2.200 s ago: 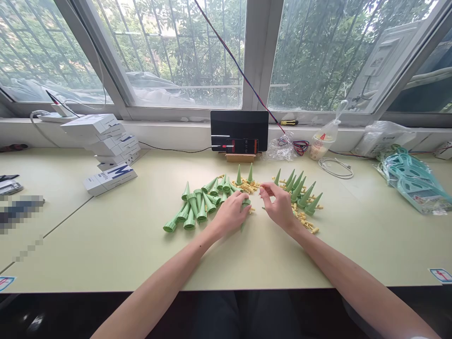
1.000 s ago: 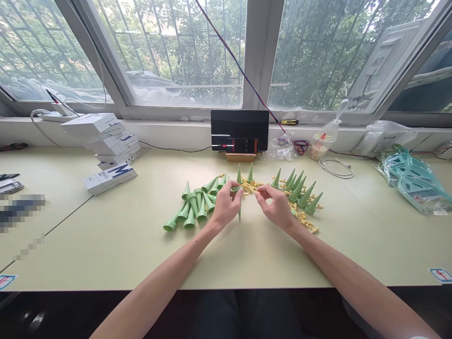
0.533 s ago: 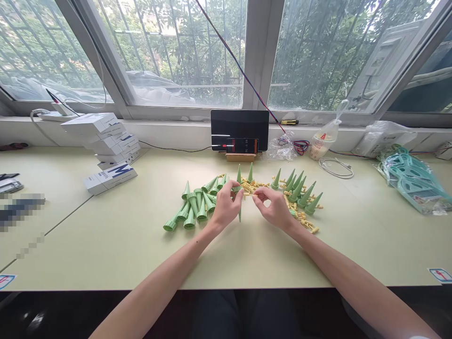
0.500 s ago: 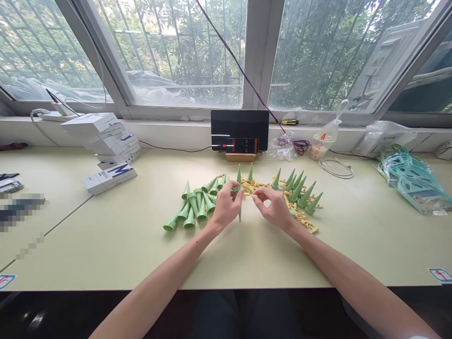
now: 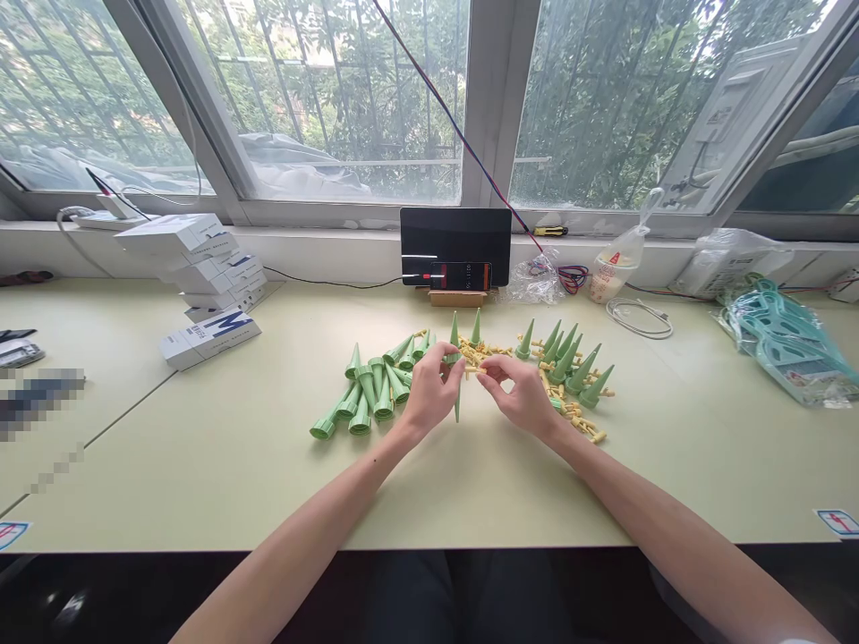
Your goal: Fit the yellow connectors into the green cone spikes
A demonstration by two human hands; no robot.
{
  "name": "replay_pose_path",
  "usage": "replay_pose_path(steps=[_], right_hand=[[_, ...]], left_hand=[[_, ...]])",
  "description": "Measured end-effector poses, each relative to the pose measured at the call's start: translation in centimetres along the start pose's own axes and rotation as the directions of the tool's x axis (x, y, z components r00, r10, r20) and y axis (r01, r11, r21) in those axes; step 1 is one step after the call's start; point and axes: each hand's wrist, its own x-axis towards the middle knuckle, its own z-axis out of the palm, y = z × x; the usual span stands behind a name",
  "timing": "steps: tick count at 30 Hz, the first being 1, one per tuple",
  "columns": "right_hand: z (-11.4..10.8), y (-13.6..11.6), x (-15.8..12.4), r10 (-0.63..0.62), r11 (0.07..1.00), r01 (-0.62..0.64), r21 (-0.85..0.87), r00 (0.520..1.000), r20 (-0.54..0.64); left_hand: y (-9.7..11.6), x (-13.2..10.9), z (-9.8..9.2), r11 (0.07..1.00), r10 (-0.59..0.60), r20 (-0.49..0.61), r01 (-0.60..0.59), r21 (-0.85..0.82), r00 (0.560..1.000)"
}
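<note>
My left hand (image 5: 435, 386) is closed around a green spike (image 5: 457, 404), whose pointed end hangs down below the fingers. Close on its right, my right hand (image 5: 515, 392) pinches a small yellow piece (image 5: 473, 370) that reaches across to the left fingertips. Several green spikes with ribbed caps (image 5: 364, 385) lie to the left of my left hand. To the right of my right hand, more green spikes (image 5: 565, 362) stand or lean among yellow pieces (image 5: 585, 424). Behind the hands are a pile of yellow pieces (image 5: 489, 347) and two upright green spikes (image 5: 475, 328).
A black tablet (image 5: 456, 234) and a phone on a small brown stand (image 5: 459, 298) are at the back. White boxes (image 5: 211, 268) are stacked at the left. On the right lie a white cable (image 5: 637, 319), a bagged cup (image 5: 612, 271) and teal plastic parts (image 5: 785, 344).
My right hand has shifted slightly left, nearer my left hand, with the yellow piece. The hanging spike's tip has moved very slightly right.
</note>
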Motion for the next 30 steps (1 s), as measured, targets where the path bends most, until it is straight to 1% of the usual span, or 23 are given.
replay_pose_path(steps=[10,17,30], right_hand=[[-0.03,0.11,0.04,0.006,1.0,-0.006,0.008,1.0,0.012],[0.0,0.11,0.04,0.006,1.0,-0.006,-0.004,1.0,0.027],[-0.09,-0.11,0.09,0.012,1.0,-0.012,-0.002,0.999,0.032]], left_hand=[[-0.1,-0.06,0.1,0.999,0.044,-0.002,-0.044,0.022,0.999],[-0.3,-0.14,0.08,0.995,0.086,0.017,-0.087,0.052,0.996],[-0.15,-0.14,0.07,0.995,0.081,0.022,-0.083,0.057,0.996]])
